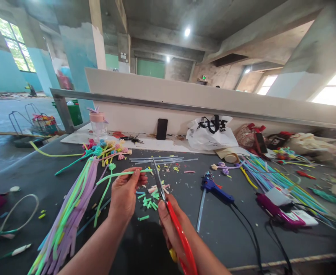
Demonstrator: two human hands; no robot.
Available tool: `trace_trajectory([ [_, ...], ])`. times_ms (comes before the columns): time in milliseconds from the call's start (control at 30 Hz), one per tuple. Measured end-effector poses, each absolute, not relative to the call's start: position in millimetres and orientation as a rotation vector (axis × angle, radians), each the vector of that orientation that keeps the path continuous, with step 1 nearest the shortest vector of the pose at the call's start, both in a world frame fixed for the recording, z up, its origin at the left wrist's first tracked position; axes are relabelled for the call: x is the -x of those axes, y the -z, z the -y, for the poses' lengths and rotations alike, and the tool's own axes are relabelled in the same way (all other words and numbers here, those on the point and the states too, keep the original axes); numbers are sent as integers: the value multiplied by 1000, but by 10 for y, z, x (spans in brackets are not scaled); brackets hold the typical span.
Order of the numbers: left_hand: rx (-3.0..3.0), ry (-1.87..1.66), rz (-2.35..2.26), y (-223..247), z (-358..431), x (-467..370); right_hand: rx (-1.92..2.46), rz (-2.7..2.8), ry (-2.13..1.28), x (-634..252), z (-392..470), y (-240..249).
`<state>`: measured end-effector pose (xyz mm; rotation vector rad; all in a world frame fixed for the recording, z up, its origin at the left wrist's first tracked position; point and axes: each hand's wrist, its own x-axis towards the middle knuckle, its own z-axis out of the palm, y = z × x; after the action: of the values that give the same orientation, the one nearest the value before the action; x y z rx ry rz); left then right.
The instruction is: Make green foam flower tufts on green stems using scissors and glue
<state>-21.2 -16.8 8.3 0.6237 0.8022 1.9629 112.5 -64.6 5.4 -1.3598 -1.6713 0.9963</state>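
Note:
Between the fingertips of my left hand [127, 191] is a light green pipe cleaner [113, 175], its short end poking out to the right. My right hand [173, 225] is closed around red-handled scissors [159, 179], whose blades point up and away. The blades are close to the tip of the pipe cleaner; I cannot tell whether they touch it. Below them lie several short green cut pieces [150, 202], with pale pink ones among them. A long bundle of green, purple and yellow pipe cleaners [70, 214] stretches along the left.
A blue glue gun [218, 190] with a clear stick and cord lies right of my hands. Glue sticks [168, 159] lie beyond the blades. A phone [162, 129] leans on the back panel beside a white bag [209, 133]. A purple power strip [282, 212] is at right.

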Motion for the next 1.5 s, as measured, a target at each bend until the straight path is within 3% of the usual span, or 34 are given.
trace_trajectory([
  [1500,-676,-1879,-777,-111,234,148,1332,1715,-873,-1082,635,-71],
])
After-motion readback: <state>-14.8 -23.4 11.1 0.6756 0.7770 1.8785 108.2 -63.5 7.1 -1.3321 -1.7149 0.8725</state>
